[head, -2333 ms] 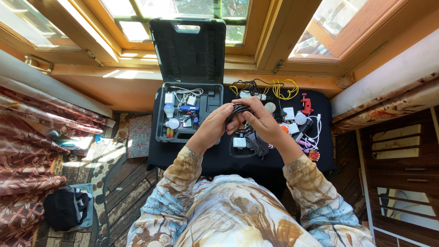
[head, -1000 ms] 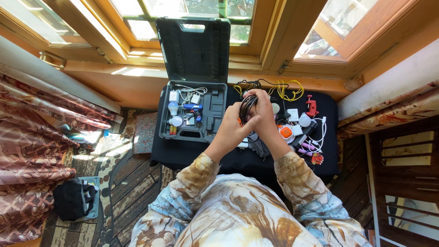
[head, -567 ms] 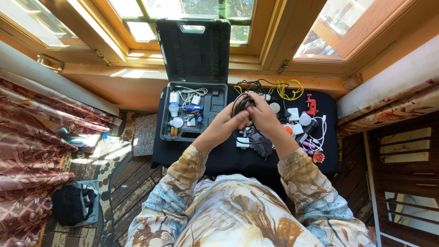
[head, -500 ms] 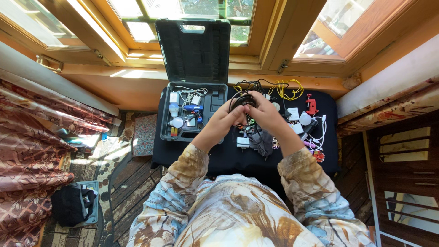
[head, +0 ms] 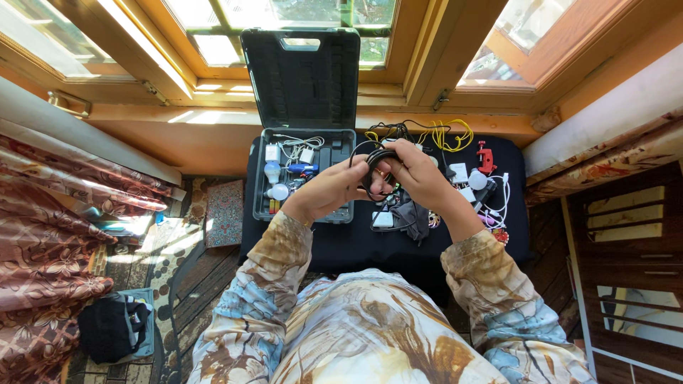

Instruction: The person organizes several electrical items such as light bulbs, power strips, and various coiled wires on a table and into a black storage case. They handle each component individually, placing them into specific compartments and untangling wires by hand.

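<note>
Both hands meet above the middle of the small table draped in black cloth [head: 334,249], and between them sits a coiled black cable [head: 373,169]. The left hand [head: 329,186] has its fingers curled around the near side of the bundle, thumb pressed on top; the right hand [head: 420,174] closes on the far side, fingertips pinching the loops. Several turns already lie gathered into a tight ring, so the winding looks well advanced, but one loose loop [head: 358,151] arcs out toward the case, and whether a tail end remains free I cannot tell, since the hands cover it. Nothing binds the coil yet.

Along the table's left edge an open grey plastic tool case [head: 304,174] rests with its lid [head: 300,75] propped upright against the wooden window frame [head: 213,117]; its tray holds white bulbs [head: 277,190], white chargers and a blue tool. At the back edge, a tangle of yellow and black wires [head: 437,135] spreads toward a small red clamp [head: 485,158] near the right back corner. Under and just beyond the right wrist lie a dark grey cloth pouch [head: 413,213], a white adapter [head: 383,219] and white cords [head: 504,195], crowding the surface directly beneath the coil, so little bare cloth is left there to set it down.
</note>
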